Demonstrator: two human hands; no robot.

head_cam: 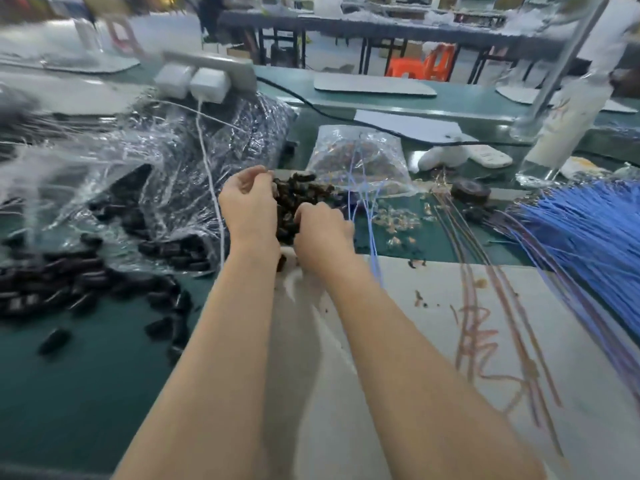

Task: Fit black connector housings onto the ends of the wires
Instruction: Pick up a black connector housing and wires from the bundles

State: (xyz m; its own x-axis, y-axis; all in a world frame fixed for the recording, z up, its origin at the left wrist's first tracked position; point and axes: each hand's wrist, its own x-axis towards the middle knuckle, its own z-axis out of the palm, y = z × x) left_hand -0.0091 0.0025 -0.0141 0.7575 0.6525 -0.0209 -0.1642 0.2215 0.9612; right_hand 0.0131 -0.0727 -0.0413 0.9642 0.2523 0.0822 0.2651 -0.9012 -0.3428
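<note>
Black housings [294, 199] lie heaped on the green bench [86, 375]; left hand [247, 202] and right hand [322, 226] curl over the heap, grasp not discernible; blue wires [588, 230] fan out at right.

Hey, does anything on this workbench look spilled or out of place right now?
Yes. Black connector housings lie strewn loose over the green mat at the left, apparently spilled from the crumpled clear plastic bag. Small pale bits are also scattered farther right.
</note>
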